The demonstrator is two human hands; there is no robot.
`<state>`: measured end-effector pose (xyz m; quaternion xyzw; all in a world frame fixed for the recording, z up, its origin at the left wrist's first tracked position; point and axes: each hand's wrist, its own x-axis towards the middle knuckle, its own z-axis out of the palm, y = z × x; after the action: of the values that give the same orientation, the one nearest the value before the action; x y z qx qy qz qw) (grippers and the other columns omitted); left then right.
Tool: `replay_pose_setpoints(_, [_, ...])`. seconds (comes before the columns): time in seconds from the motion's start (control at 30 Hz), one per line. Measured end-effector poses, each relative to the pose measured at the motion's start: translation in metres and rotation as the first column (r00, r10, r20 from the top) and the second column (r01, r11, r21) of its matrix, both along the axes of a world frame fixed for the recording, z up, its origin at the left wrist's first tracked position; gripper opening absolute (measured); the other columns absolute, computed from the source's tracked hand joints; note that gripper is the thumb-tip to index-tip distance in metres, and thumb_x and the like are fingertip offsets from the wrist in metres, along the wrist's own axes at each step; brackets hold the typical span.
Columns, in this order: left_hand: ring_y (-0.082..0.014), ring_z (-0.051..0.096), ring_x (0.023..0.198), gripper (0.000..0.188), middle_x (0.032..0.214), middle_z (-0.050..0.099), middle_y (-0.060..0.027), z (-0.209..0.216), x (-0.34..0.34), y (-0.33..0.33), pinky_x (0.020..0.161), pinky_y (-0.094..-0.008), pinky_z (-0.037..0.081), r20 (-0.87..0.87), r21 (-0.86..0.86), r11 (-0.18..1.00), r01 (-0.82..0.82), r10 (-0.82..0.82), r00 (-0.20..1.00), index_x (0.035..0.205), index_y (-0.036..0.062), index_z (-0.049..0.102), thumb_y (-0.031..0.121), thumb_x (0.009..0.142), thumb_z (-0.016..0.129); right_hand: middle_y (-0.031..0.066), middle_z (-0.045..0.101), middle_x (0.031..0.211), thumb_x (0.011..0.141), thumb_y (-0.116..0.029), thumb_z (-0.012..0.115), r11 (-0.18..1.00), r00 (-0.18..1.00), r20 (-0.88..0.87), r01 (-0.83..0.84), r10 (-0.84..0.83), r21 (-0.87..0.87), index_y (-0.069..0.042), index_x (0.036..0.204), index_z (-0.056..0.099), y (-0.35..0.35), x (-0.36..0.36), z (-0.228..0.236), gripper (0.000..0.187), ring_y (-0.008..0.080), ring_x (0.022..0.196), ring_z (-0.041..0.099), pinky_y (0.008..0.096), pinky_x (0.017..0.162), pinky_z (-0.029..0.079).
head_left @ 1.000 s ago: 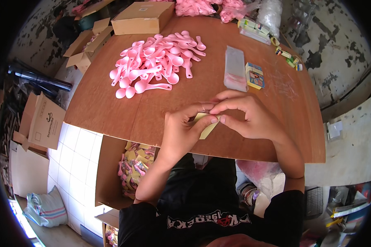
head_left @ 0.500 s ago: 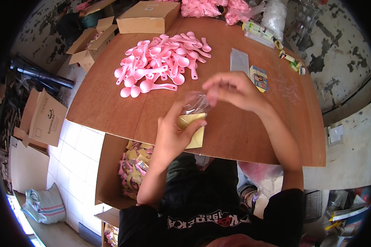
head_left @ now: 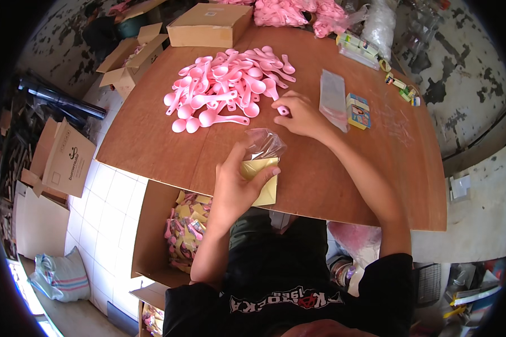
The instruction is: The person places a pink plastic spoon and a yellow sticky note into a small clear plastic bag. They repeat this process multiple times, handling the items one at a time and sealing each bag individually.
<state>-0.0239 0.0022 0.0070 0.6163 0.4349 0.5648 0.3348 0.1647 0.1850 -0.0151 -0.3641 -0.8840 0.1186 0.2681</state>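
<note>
My left hand [head_left: 236, 174] is closed on a clear plastic bag [head_left: 264, 143] with a yellow card [head_left: 267, 171] at its lower part, just above the table's near edge. The bag's upper end stands loose and crinkled. At the right edge of a heap of pink plastic spoons [head_left: 219, 84], my right hand [head_left: 305, 117] pinches the handle end of a pink spoon [head_left: 283, 110]. That spoon's bowl still lies against the heap. Right of my right hand are a stack of flat clear bags [head_left: 333, 98] and a small stack of printed cards [head_left: 358, 111].
The brown wooden table [head_left: 376, 185] carries a cardboard box [head_left: 208, 27] and pink bundles [head_left: 281, 12] at its far side. Below the near edge, an open carton [head_left: 146, 236] holds packed pink and yellow pieces. A white sack [head_left: 62, 275] sits on the floor at left.
My right hand has moved away from the bag's mouth to the heap and taken hold of a spoon handle. My left hand keeps the bag and card nearly in place.
</note>
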Motion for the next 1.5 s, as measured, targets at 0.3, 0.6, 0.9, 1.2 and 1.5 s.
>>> replay_pose_setpoints(0.3, [-0.0123,0.063,0.097,0.065,0.108,0.068,-0.0123,0.001,0.005,0.008,0.081,-0.027,0.052,0.1,-0.071,0.996,0.057,-0.049,0.994,0.136,-0.0009,0.046,-0.003,0.079,0.077,0.0142,0.071,0.095,0.094,-0.002,0.059,0.976,0.901,-0.394,0.114,-0.181,-0.187,-0.001,0.115,0.062,-0.063,0.053,0.048,0.021,0.0174,0.077,0.071,0.029,0.068,0.055])
replay_pose_setpoints(0.6, [-0.0151,0.065,0.101,0.067,0.115,0.066,-0.0151,-0.004,0.022,0.019,0.08,-0.0285,0.054,-0.028,-0.073,0.992,0.106,-0.108,0.994,0.136,0.0021,0.047,-0.004,0.077,0.078,0.0087,0.069,0.091,0.099,-0.015,0.059,0.944,0.641,-0.759,-0.165,-0.117,-0.285,0.0,0.113,0.062,-0.09,0.084,0.086,0.021,0.0113,0.07,0.065,0.0254,0.071,0.053])
replay_pose_setpoints(0.9, [-0.0216,0.066,0.109,0.061,0.131,0.06,-0.0153,0.006,0.032,0.018,0.09,-0.0344,0.053,-0.171,0.097,0.979,0.179,-0.16,0.972,0.135,0.0031,0.048,0.003,0.081,0.076,0.0048,0.068,0.09,0.095,-0.008,0.063,0.907,0.847,-0.53,-0.198,-0.033,-0.372,0.001,0.117,0.065,-0.105,0.069,0.084,0.024,0.0092,0.073,0.065,0.0218,0.067,0.053])
replay_pose_setpoints(1.2, [-0.0219,0.067,0.101,0.037,0.123,0.062,-0.015,0.014,0.032,0.015,0.089,-0.0337,0.052,0.125,-0.063,0.926,0.372,-0.363,0.923,0.135,-0.0016,0.048,0.018,0.103,0.046,0.004,0.07,0.09,0.087,-0.002,0.071,0.981,0.69,-0.721,-0.089,-0.065,-0.173,0.001,0.1,0.066,-0.126,0.049,0.096,0.013,0.0081,0.081,0.066,0.0205,0.069,0.052])
replay_pose_setpoints(1.5, [-0.0335,0.07,0.09,0.025,0.101,0.069,-0.0197,0.037,0.04,0.009,0.077,-0.0365,0.054,-0.134,0.117,0.961,0.251,-0.235,0.963,0.122,-0.0004,0.057,0.01,0.1,0.049,0.0051,0.064,0.09,0.076,-0.006,0.077,0.972,0.931,-0.342,-0.044,0.125,0.233,-0.005,0.087,0.071,-0.142,0.04,0.098,0.013,0.022,0.08,0.062,0.0329,0.07,0.048])
